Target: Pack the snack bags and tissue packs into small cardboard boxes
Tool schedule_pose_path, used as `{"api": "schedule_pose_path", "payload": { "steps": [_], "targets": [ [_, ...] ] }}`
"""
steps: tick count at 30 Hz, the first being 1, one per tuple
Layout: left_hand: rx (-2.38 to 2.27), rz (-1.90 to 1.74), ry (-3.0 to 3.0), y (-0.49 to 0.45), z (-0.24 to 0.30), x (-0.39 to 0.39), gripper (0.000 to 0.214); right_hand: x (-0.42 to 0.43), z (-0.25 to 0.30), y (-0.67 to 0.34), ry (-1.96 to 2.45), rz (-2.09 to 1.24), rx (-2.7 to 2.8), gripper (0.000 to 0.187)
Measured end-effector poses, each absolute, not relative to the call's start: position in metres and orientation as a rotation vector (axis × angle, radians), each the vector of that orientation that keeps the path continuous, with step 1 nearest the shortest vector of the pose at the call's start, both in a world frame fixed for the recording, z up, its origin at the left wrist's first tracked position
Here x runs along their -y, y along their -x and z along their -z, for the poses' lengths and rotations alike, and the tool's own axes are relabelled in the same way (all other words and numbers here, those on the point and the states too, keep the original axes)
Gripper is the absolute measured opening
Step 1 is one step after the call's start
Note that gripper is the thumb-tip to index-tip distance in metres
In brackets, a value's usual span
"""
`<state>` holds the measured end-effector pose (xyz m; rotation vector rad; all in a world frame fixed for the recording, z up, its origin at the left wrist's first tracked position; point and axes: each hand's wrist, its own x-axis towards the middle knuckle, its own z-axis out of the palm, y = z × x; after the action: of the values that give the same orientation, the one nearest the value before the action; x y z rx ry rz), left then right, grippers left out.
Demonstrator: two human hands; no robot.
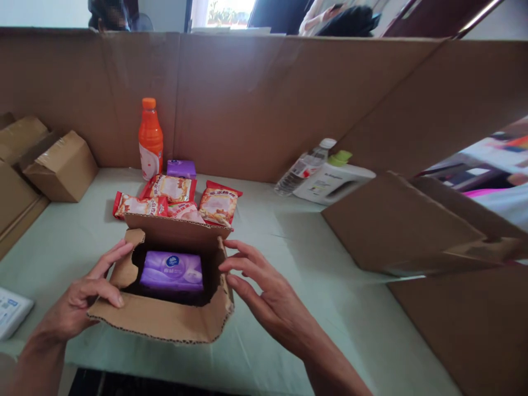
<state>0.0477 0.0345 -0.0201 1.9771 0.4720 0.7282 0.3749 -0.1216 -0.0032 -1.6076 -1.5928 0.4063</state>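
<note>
A small open cardboard box (165,322) sits at the table's near edge, flaps up, with a purple tissue pack (172,270) lying inside. My left hand (82,300) rests on the box's left flap, thumb on the front flap and fingers loosely curled. My right hand (264,289) is at the right flap, fingers stretched out and touching its edge. Neither hand holds an object. Just behind the box lie several red and orange snack packets (177,195), a second purple pack (181,168) and an upright orange drink bottle (150,140).
A clear water bottle (303,165) and a white detergent jug (334,181) lie at the back right. Closed cardboard boxes (61,165) stand at left, flattened cartons (396,225) at right. A tall cardboard wall (264,99) screens the table; people sit beyond it. A white packet (10,311) lies near left.
</note>
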Motion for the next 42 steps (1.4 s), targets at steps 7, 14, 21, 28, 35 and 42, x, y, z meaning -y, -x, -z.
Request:
{"api": "schedule_pose_path", "payload": {
  "steps": [7,14,21,28,35,42],
  "targets": [
    [-0.436,-0.737,-1.935,-0.05,0.023,-0.04,0.023,0.123,0.01,-0.387,1.585,-0.517,1.437,0.046],
    [-0.461,-0.761,-1.932,-0.049,0.026,-0.043,0.024,0.116,0.015,-0.36,1.563,-0.235,1.405,0.045],
    [-0.434,-0.789,-1.948,-0.052,0.024,-0.04,0.019,0.134,0.023,-0.355,1.54,-0.25,1.567,0.04],
    [-0.758,-0.846,-2.028,-0.069,0.019,-0.03,0.019,0.134,0.028,-0.358,1.389,-0.262,1.544,0.06],
    [-0.912,-0.901,-2.117,-0.08,0.018,-0.024,0.031,0.101,0.028,-0.362,1.523,-0.112,1.535,0.056],
    [-1.048,-0.97,-2.078,-0.093,0.026,-0.022,0.06,0.087,0.039,-0.373,1.509,-0.058,1.56,0.092]
  ]
}}
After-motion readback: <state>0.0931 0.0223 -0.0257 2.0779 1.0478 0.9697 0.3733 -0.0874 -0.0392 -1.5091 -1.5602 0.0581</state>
